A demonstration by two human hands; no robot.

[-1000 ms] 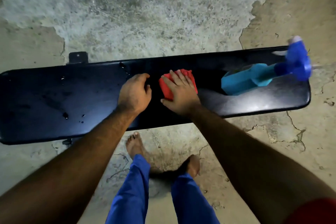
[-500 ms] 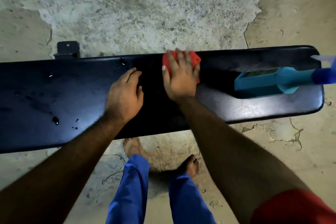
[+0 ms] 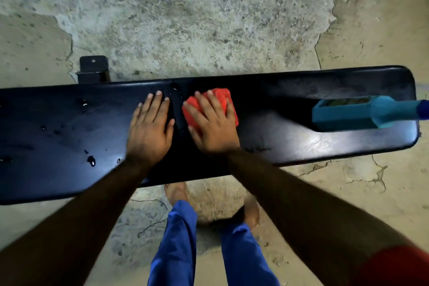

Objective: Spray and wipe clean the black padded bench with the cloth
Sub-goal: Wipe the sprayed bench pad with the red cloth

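Bare concrete floor (image 3: 383, 193), dim light.
Rough grey patch (image 3: 197, 18) at top centre, smoother tan layer (image 3: 383, 30) on both sides; thin cracks (image 3: 378, 172) at lower right and lower centre.

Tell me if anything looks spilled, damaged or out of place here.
Liquid drops dot the bench at left. The spray bottle lies on its side at the right end, nozzle past the edge. The floor is cracked.

Dim, glare-spotted (edges bowed, blurred)
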